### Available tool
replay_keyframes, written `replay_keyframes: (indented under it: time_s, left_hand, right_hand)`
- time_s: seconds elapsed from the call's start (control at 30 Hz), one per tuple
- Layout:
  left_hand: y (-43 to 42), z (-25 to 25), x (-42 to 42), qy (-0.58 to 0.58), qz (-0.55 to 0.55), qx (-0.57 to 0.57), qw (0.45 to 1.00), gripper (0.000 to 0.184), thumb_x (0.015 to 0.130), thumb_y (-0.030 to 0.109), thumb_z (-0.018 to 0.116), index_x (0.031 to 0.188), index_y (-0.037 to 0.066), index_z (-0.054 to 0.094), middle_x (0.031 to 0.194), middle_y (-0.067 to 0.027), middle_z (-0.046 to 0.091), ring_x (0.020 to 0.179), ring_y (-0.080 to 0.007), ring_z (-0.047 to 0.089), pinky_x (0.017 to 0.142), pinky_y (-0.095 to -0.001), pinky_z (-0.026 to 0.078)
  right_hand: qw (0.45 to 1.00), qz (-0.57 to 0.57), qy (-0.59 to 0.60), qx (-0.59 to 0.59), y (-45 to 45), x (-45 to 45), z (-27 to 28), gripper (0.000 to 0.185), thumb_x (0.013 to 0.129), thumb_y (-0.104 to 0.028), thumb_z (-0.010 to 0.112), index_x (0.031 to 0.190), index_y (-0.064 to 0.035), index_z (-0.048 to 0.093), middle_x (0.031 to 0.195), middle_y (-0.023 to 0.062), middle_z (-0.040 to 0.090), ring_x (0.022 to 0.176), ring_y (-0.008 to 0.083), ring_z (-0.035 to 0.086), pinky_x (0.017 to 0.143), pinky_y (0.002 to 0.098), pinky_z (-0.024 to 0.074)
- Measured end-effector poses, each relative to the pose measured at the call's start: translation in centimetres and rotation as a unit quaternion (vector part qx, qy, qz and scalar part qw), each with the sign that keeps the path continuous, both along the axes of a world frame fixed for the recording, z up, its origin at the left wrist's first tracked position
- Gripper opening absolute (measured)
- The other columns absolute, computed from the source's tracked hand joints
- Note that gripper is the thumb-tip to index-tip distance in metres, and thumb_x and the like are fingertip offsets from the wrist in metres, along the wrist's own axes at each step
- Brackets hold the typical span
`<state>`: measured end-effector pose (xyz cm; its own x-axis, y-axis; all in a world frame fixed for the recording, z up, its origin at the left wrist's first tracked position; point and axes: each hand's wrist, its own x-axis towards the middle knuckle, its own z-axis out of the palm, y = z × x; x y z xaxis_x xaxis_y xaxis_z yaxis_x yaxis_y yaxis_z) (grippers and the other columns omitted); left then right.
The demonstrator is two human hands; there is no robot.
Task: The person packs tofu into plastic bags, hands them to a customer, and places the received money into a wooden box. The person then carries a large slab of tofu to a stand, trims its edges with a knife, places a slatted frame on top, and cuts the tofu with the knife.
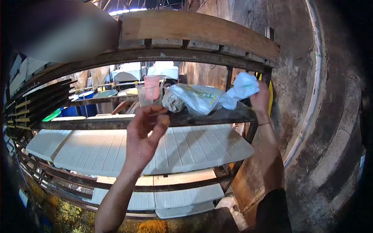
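My right hand (261,97) grips the gathered upper end of a white plastic bag (202,99) with green and yellow print. The bag lies stretched along a dark shelf rail. At its left end sits a crumpled greyish bundle (173,101); whether it is inside the bag or beside it I cannot tell. My left hand (144,130) is in front of the rail, just left of and below the bundle. Its thumb and fingers curl toward each other near a small tan spot at the thumb tip, which I cannot make out. A clear plastic cup (146,95) and a pink cup (152,86) stand behind that hand.
Pale ribbed slabs (194,149) fill the rack below the rail. A wooden board (194,29) runs across the top. A rough wall (295,97) with a pale pipe (316,58) rises on the right. Blue barrels (86,105) stand behind the rack at left.
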<state>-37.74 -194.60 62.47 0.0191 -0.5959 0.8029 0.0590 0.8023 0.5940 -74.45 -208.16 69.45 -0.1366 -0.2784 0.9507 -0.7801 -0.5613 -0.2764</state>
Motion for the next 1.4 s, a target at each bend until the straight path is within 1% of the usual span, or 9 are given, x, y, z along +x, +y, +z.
replay_keyframes:
  time_s: [0.13, 0.23, 0.5, 0.6, 0.7, 0.83, 1.17, 1.2, 1.4]
  left_hand:
    - [-2.9, -1.8, -1.7, -0.043, 0.044, -0.007, 0.998, 0.035, 0.081, 0.001, 0.065, 0.113, 0.001, 0.050, 0.106, -0.0078, 0.058, 0.094, -0.0162, 0.060, 0.084, -0.0306, 0.050]
    - [-3.3, -2.6, -2.3, -0.061, 0.051, -0.015, 0.997, 0.039, 0.079, 0.001, 0.066, 0.114, 0.002, 0.049, 0.112, -0.0097, 0.052, 0.097, -0.0186, 0.059, 0.082, -0.0308, 0.051]
    - [-3.8, -3.4, -3.2, -0.137, 0.139, -0.103, 0.975, 0.040, 0.075, 0.002, 0.067, 0.111, 0.003, 0.052, 0.117, -0.0130, 0.048, 0.100, -0.0223, 0.057, 0.077, -0.0315, 0.051]
    - [-4.2, -3.4, -3.6, -0.145, 0.148, -0.117, 0.971, 0.037, 0.077, 0.001, 0.065, 0.111, 0.004, 0.052, 0.116, -0.0126, 0.049, 0.104, -0.0215, 0.055, 0.078, -0.0313, 0.052]
    - [-4.3, -3.5, -3.6, -0.144, 0.156, -0.132, 0.968, 0.035, 0.076, 0.000, 0.064, 0.109, 0.003, 0.053, 0.113, -0.0127, 0.050, 0.098, -0.0200, 0.058, 0.074, -0.0302, 0.052]
    - [-4.7, -3.5, -3.5, -0.091, 0.104, -0.076, 0.987, 0.029, 0.078, -0.001, 0.064, 0.104, 0.001, 0.052, 0.104, -0.0097, 0.054, 0.082, -0.0148, 0.062, 0.065, -0.0263, 0.052]
    - [-10.5, 0.0, -4.9, -0.045, 0.172, 0.025, 0.984, 0.030, 0.082, 0.007, 0.068, 0.098, -0.003, 0.045, 0.078, -0.0113, 0.063, 0.063, -0.0132, 0.063, 0.053, -0.0264, 0.053]
    - [-10.9, 0.8, -5.4, 0.027, 0.128, 0.090, 0.987, 0.039, 0.071, 0.014, 0.076, 0.092, -0.005, 0.049, 0.071, -0.0165, 0.065, 0.067, -0.0270, 0.066, 0.061, -0.0352, 0.051]
    - [-13.3, 0.9, -6.8, -0.010, 0.103, 0.062, 0.993, 0.036, 0.074, 0.001, 0.068, 0.096, 0.000, 0.040, 0.075, -0.0157, 0.063, 0.068, -0.0230, 0.066, 0.058, -0.0338, 0.054]
  right_hand:
    - [0.957, 0.041, 0.252, 0.137, -6.6, 0.1, 0.6, 0.077, 0.070, -0.007, 0.057, 0.140, 0.0004, 0.028, 0.130, 0.0291, 0.046, 0.120, 0.0367, 0.048, 0.103, 0.0391, 0.0365]
    - [0.949, 0.004, 0.168, 0.267, -9.4, 1.6, 1.7, 0.078, 0.066, -0.001, 0.050, 0.140, 0.0010, 0.028, 0.128, 0.0310, 0.046, 0.119, 0.0387, 0.048, 0.101, 0.0401, 0.0382]
    - [0.962, -0.012, 0.199, 0.186, -13.5, 2.6, 4.6, 0.027, 0.086, -0.020, 0.051, 0.099, -0.0007, 0.064, 0.103, 0.0272, 0.061, 0.101, 0.0396, 0.058, 0.084, 0.0459, 0.0459]
    - [0.961, 0.200, 0.163, 0.099, -14.3, 4.2, 3.9, 0.032, 0.089, -0.027, 0.047, 0.095, 0.0007, 0.063, 0.093, 0.0296, 0.061, 0.093, 0.0429, 0.060, 0.082, 0.0478, 0.0465]
    - [0.955, -0.017, 0.210, 0.207, -11.4, 5.0, 5.5, 0.035, 0.089, -0.027, 0.045, 0.101, 0.0014, 0.061, 0.101, 0.0271, 0.062, 0.098, 0.0416, 0.059, 0.083, 0.0461, 0.0462]
    - [0.963, -0.028, 0.266, -0.034, -4.2, 9.7, 3.8, 0.025, 0.082, -0.017, 0.057, 0.101, -0.0016, 0.063, 0.101, 0.0194, 0.064, 0.093, 0.0358, 0.060, 0.083, 0.0425, 0.0463]
    - [0.938, 0.164, 0.191, 0.239, 4.6, 15.8, 0.2, 0.012, 0.079, -0.006, 0.061, 0.088, 0.0031, 0.060, 0.082, 0.0134, 0.066, 0.076, 0.0196, 0.065, 0.068, 0.0290, 0.0502]
    - [0.947, 0.198, 0.163, 0.196, 3.8, 15.3, -0.4, 0.008, 0.077, -0.003, 0.060, 0.080, 0.0034, 0.058, 0.076, 0.0135, 0.064, 0.066, 0.0250, 0.063, 0.063, 0.0290, 0.0501]
    - [0.940, 0.078, 0.333, -0.004, 3.3, 14.2, -1.5, 0.013, 0.077, -0.005, 0.060, 0.086, 0.0027, 0.065, 0.079, 0.0178, 0.055, 0.080, 0.0311, 0.056, 0.077, 0.0393, 0.0460]
